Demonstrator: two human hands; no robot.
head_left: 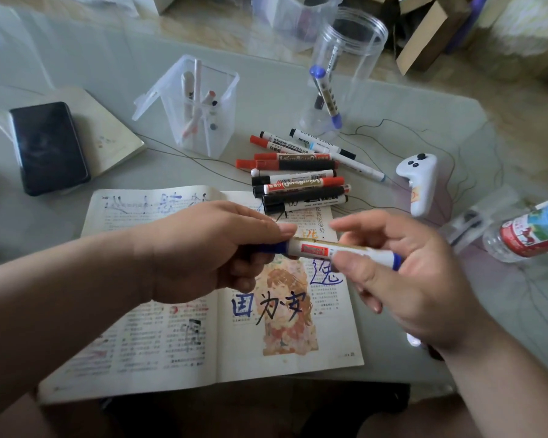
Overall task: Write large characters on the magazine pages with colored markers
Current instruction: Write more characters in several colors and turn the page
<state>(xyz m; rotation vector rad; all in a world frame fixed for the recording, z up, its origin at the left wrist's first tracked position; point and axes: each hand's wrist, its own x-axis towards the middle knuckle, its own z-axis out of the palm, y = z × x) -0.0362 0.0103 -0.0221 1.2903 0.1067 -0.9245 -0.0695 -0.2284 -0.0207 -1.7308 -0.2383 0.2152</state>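
- The blue marker (314, 249) lies level in mid-air at the centre of the frame, above the open magazine (187, 343) and held between both hands.
- The left grip (209, 248) is curled round the marker's blue left end. The right grip (402, 279) pinches the white barrel near the other blue end, thumb on top.
- The marker looks light, stiff and smooth-sided. For pulling the cap, hold it firmly on the barrel. For writing, hold it low near the tip.
- The magazine lies flat on the surface (45, 222) in the lower middle. Large blue and black characters (266, 306) already mark its right page. The thin paper would likely shift or wrinkle unless steadied.
- A pile of red and black markers (298, 178) rests just above the magazine's top edge and overlaps it.
- Further up stand a square clear container (200, 105) and a round clear jar (345, 74), both holding pens.
- A dark phone (49, 147) is at the left, with a white controller (418, 181) and a plastic bottle (529, 235) at the right.
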